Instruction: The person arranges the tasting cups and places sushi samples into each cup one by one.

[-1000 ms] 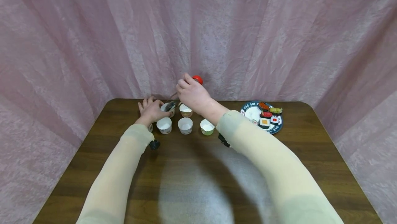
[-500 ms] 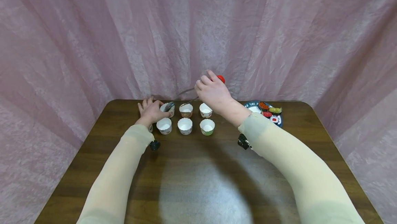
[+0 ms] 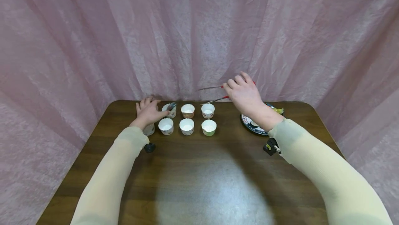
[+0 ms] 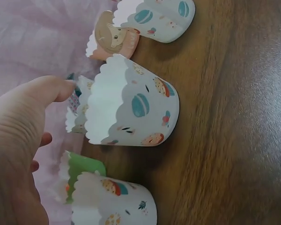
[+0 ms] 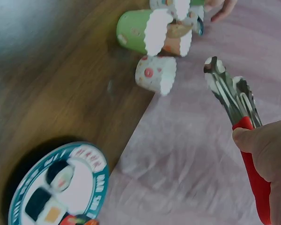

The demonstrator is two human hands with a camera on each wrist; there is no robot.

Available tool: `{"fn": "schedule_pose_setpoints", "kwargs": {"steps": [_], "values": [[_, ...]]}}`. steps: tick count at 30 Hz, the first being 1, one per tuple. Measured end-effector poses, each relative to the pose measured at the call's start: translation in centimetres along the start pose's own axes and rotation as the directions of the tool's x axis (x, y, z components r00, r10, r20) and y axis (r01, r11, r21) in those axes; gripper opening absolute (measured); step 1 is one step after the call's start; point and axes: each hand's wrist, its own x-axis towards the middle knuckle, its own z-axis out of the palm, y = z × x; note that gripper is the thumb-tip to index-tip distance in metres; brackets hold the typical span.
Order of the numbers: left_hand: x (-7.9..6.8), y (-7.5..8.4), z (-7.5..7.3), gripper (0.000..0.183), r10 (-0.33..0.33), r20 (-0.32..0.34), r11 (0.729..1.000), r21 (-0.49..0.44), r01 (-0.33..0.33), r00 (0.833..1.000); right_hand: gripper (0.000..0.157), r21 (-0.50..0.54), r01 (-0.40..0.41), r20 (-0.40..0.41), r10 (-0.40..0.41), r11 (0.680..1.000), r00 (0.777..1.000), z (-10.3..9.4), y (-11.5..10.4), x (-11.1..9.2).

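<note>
My right hand (image 3: 245,93) grips red-handled metal tongs (image 5: 234,96) in the air above the table's back edge. In the head view the tongs' two arms are spread, tips pointing left, nothing between them. My left hand (image 3: 149,113) is at the left end of two rows of paper baking cups (image 3: 166,127), fingers spread. Its thumb (image 4: 61,89) is extended near a back-row cup (image 3: 170,113) that holds a dark sushi piece (image 3: 171,106); whether thumb and cup touch cannot be told. A green cup (image 4: 84,164) lies partly hidden behind the left hand.
A blue-rimmed plate (image 5: 100,185) with several toy sushi pieces (image 5: 49,206) stands on the right, partly covered by my right forearm in the head view. A pink curtain (image 3: 199,38) hangs behind the wooden table (image 3: 193,169).
My right hand has moved right with the tongs, away from the cup with the dark sushi piece and towards the plate. The left hand has shifted slightly left.
</note>
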Motion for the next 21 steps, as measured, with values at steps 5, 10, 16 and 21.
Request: {"fn": "schedule_pose_setpoints", "kwargs": {"steps": [5, 10, 16, 21], "values": [[-0.7, -0.2, -0.7, 0.083, 0.017, -0.010, 1.000, -0.026, -0.017, 1.000, 0.034, 0.030, -0.053, 0.010, 0.052, 0.998, 0.999, -0.4, 2.0, -2.1], [-1.5, -0.1, -1.1, 0.083, 0.071, -0.030, 0.996, -0.051, -0.072, 0.997, 0.044, 0.036, -0.102, 0.065, 0.099, 0.994, 0.993, -0.9, 3.8, -3.9], [-2.5, 0.4, -1.3, 0.085, 0.122, -0.066, 0.992, -0.025, -0.124, 0.990, 0.050, 0.041, -0.124, 0.096, 0.120, 0.991, 0.988, -1.5, 5.7, -6.1], [-3.3, 1.0, -1.3, 0.083, 0.160, -0.092, 0.987, -0.002, -0.161, 0.983, 0.049, 0.050, -0.147, 0.108, 0.141, 0.988, 0.984, -2.1, 7.0, -8.0]]}}
